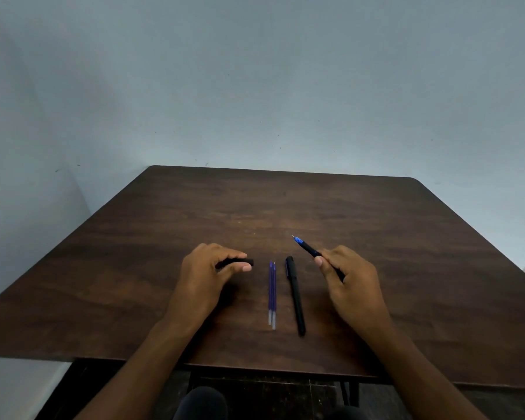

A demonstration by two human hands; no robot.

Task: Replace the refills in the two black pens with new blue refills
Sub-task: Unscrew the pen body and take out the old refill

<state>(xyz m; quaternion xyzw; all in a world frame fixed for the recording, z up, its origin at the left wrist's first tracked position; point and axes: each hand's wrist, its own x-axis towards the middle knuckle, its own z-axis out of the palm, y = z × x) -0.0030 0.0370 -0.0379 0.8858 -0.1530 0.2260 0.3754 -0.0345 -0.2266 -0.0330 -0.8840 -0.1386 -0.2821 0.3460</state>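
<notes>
My right hand (347,274) holds an uncapped black pen (309,251), its blue tip raised and pointing up-left. My left hand (208,268) rests low over the wooden table (134,268), its fingers closed on a short black pen cap (244,262) whose end sticks out to the right. Between the hands lie two blue refills (272,294) side by side, tips pointing away from me. Just to their right lies a second black pen (295,294), capped, running near-to-far on the table.
A pale wall stands behind the table's far edge. The table's near edge runs below my forearms, with my knees (203,403) and a dark floor under it. The far half of the table holds nothing.
</notes>
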